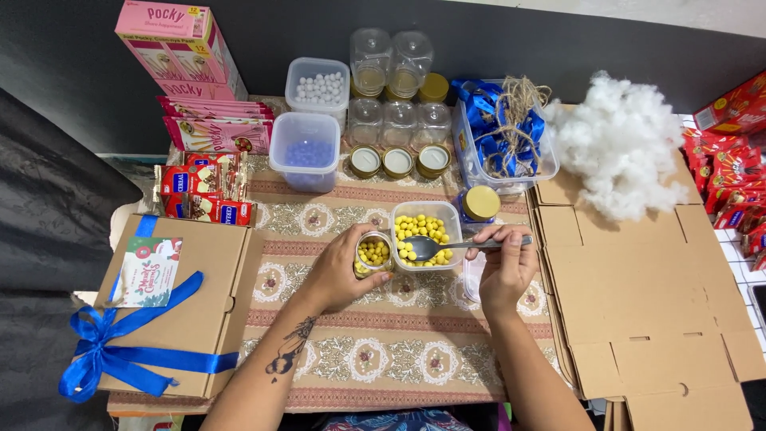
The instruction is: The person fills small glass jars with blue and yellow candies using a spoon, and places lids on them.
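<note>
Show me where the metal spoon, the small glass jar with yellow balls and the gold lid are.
metal spoon (425, 247), head view, on its bowl.
small glass jar with yellow balls (373, 254), head view, on its open top.
gold lid (482, 203), head view, on its top.

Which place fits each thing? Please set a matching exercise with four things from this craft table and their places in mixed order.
Things:
1. small jar
2. spoon
3. white stuffing
4. ribboned cardboard box

Places:
A. far right, on flat cardboard
B. in the right hand
C. near left of the table
D. in the left hand

Pairs: 1-D, 2-B, 3-A, 4-C
</note>
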